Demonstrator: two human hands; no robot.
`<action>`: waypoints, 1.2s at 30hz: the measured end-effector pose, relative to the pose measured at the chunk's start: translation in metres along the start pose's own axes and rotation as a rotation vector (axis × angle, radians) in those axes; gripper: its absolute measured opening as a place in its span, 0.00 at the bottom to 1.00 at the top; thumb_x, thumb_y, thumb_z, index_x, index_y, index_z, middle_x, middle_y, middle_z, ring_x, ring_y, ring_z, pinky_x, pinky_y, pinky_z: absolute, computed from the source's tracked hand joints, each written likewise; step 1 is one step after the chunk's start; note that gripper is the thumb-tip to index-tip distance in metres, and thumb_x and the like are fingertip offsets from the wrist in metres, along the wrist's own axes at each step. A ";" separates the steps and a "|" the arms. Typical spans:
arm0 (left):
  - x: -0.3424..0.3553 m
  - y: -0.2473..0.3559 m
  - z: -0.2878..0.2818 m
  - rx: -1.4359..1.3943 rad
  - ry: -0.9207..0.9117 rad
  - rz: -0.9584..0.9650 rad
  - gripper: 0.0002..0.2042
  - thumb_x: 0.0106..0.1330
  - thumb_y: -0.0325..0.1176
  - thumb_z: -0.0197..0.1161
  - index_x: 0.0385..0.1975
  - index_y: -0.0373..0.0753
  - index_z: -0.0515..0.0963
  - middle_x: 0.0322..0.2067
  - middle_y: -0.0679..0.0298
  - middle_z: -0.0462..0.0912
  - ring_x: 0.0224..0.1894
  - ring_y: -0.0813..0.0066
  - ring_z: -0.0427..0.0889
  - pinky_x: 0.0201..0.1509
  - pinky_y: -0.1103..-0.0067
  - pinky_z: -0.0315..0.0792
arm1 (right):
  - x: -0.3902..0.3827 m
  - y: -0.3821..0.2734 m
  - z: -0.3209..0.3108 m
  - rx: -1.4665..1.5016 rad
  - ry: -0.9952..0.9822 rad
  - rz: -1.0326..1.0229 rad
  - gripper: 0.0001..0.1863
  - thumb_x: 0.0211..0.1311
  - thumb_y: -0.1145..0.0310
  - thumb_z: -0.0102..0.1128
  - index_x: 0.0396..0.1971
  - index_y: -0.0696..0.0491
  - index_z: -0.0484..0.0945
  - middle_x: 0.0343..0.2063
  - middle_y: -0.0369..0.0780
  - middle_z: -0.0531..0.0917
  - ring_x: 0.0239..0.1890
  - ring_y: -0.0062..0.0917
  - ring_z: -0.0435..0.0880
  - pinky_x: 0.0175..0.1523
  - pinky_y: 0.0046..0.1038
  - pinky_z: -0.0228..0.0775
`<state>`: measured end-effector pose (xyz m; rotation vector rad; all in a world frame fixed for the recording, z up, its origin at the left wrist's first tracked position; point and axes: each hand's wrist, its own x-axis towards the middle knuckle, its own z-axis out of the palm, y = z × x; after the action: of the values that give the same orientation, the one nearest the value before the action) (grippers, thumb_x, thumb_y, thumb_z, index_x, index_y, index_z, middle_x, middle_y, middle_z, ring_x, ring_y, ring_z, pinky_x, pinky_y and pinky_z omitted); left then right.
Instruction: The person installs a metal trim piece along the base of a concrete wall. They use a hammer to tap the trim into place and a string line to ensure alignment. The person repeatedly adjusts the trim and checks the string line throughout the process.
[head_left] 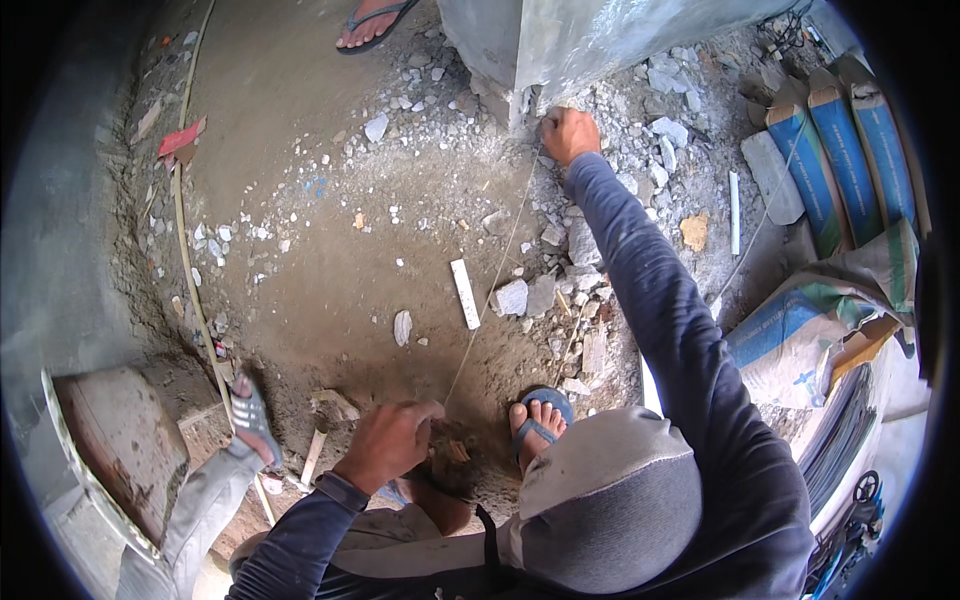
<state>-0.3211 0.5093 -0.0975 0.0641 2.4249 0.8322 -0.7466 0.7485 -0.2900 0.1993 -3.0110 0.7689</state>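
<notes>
A thin string (507,250) runs taut between my two hands across the dirt floor. My right hand (571,135) reaches far forward, its fingers closed at the string's far end, close against the chipped foot of a grey concrete pillar (480,45). Near my body, my left hand (388,440) pinches the near end between thumb and fingers. Beside the string lies a white strip with small dark marks (465,294). A wooden-handled tool (314,455) rests left of my left hand. My sandalled foot (540,420) is planted between my arms.
Broken stones (510,297) and rubble surround the pillar. Blue-and-brown sacks (840,160) stand at right, near a crumpled sack (790,335). A long thin pole (183,240) lies along the left. Other people's feet show at the top (370,22) and lower left (255,420).
</notes>
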 end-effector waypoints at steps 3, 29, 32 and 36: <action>0.005 -0.001 -0.009 0.000 0.047 0.000 0.10 0.63 0.25 0.58 0.42 0.42 0.82 0.34 0.50 0.86 0.36 0.45 0.85 0.42 0.58 0.78 | -0.012 -0.001 0.009 -0.061 0.168 -0.205 0.11 0.63 0.66 0.57 0.37 0.50 0.87 0.35 0.52 0.87 0.39 0.46 0.88 0.51 0.40 0.81; -0.007 -0.024 0.000 0.015 0.029 -0.083 0.08 0.64 0.26 0.58 0.40 0.42 0.82 0.34 0.50 0.87 0.38 0.47 0.86 0.41 0.59 0.80 | -0.007 -0.007 0.009 0.026 -0.011 -0.091 0.12 0.61 0.68 0.58 0.39 0.58 0.85 0.39 0.54 0.87 0.43 0.52 0.87 0.53 0.43 0.79; -0.014 -0.028 -0.001 0.056 0.033 -0.108 0.08 0.64 0.26 0.59 0.40 0.43 0.82 0.34 0.51 0.87 0.38 0.46 0.86 0.41 0.58 0.80 | -0.010 -0.032 0.023 -0.077 -0.039 -0.029 0.11 0.61 0.68 0.59 0.38 0.59 0.84 0.40 0.51 0.87 0.43 0.49 0.87 0.53 0.42 0.80; 0.013 -0.025 -0.003 0.006 0.034 -0.030 0.09 0.63 0.26 0.58 0.40 0.44 0.82 0.34 0.49 0.86 0.38 0.45 0.85 0.42 0.57 0.79 | 0.055 0.092 0.017 -0.488 -0.323 -0.471 0.08 0.60 0.65 0.59 0.33 0.53 0.83 0.29 0.44 0.88 0.27 0.30 0.87 0.33 0.34 0.79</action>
<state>-0.3303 0.4907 -0.1165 0.0159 2.4542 0.8192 -0.8133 0.8140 -0.3450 1.0435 -3.1058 -0.0467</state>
